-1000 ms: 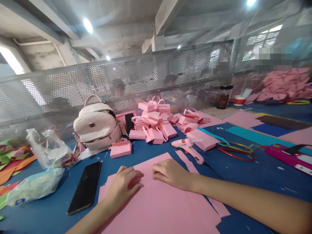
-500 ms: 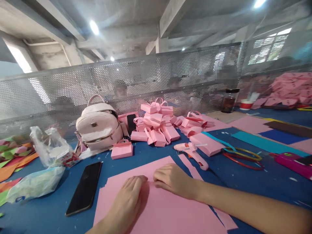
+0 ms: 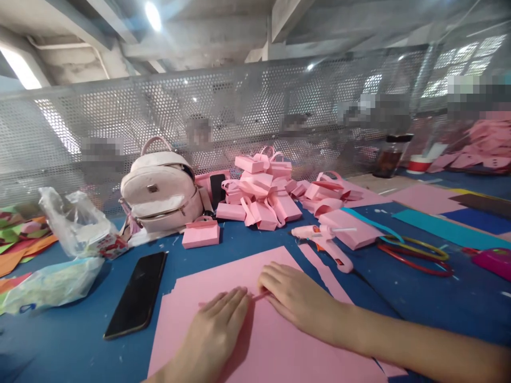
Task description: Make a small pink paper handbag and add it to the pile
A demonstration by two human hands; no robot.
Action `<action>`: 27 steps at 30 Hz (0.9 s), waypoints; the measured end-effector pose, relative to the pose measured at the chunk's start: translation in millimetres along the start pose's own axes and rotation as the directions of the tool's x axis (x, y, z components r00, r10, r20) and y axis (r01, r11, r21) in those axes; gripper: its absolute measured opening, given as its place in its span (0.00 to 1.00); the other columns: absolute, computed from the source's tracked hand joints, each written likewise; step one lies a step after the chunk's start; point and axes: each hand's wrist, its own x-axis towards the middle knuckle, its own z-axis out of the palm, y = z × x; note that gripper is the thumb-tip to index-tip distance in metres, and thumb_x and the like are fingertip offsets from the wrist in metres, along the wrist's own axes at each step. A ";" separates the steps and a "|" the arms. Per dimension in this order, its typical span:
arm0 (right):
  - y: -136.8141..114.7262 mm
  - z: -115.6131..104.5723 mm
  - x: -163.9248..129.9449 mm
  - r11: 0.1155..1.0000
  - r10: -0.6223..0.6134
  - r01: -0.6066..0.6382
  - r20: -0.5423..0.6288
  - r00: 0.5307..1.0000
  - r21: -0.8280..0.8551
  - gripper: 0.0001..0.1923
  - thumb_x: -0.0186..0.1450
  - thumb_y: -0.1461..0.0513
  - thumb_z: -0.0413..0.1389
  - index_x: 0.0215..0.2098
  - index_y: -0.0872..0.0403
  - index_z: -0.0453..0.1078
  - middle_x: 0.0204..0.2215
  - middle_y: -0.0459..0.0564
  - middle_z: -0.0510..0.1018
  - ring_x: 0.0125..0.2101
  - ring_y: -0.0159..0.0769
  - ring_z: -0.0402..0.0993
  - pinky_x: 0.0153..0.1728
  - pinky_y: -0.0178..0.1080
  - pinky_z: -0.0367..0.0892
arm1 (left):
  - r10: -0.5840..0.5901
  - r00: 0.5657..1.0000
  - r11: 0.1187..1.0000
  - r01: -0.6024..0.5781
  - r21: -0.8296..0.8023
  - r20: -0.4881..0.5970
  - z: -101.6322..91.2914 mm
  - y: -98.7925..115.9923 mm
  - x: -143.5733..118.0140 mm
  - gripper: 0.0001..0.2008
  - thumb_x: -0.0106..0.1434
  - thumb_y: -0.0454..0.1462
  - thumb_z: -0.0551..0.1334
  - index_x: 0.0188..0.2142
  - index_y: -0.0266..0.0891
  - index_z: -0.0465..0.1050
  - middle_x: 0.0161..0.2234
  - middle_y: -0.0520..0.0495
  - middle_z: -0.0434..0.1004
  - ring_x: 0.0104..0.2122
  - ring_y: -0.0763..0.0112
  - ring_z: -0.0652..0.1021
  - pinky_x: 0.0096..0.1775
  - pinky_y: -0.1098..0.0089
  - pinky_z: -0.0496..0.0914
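Both hands lie on a stack of pink foam sheets spread on the blue desk directly before the person. The left hand rests palm down, fingers extended and together, its grip flat and holding nothing. The right hand lies just beside it, also palm down; its fingertips sit at a slightly raised edge or fold in the top sheet. Whether that grip pinches the edge or merely presses it, I cannot tell. The 2 hands are almost touching at the fingertips.

A narrow pink strip lies along the right edge of the stack. Beyond it, a pink glue gun lies on its side on the desk. To the left of the stack, a black phone lies face up, apart from the sheets. Farther back stand a pale backpack, a small pink paper bag in front of it, and a pile of similar pink paper bags. Clear plastic bags sit at far left. Coloured rings lie to the right of the glue gun. A perforated metal screen runs along the back of the desk.
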 end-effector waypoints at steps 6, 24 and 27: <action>-10.2 3.3 -16.8 0.999 0.009 -0.008 0.015 1.000 -0.045 0.22 0.65 0.73 0.45 0.54 0.60 0.70 0.52 0.61 0.78 0.52 0.48 0.73 0.53 0.52 0.69 | -0.036 0.995 0.999 0.038 -0.026 0.091 -4.7 7.9 -8.3 0.23 0.70 0.28 0.51 0.63 0.27 0.62 0.59 0.32 0.72 0.57 0.56 0.76 0.55 0.60 0.75; 0.8 -11.1 -35.1 0.994 -0.043 0.022 0.194 0.980 0.109 0.39 0.72 0.49 0.52 0.73 0.56 0.42 0.70 0.56 0.53 0.68 0.50 0.55 0.68 0.51 0.54 | 0.146 0.979 0.958 -0.176 0.228 0.143 12.1 -4.6 -29.6 0.23 0.78 0.41 0.46 0.66 0.36 0.63 0.65 0.43 0.67 0.62 0.63 0.71 0.65 0.65 0.59; 9.3 -3.8 -34.4 0.989 -0.121 0.106 0.146 0.982 0.103 0.40 0.72 0.51 0.52 0.74 0.52 0.38 0.70 0.53 0.52 0.67 0.48 0.58 0.66 0.48 0.59 | 0.168 0.977 0.950 -0.195 0.243 0.131 11.7 -6.7 -27.9 0.22 0.78 0.39 0.45 0.65 0.37 0.64 0.65 0.45 0.67 0.62 0.64 0.70 0.67 0.62 0.53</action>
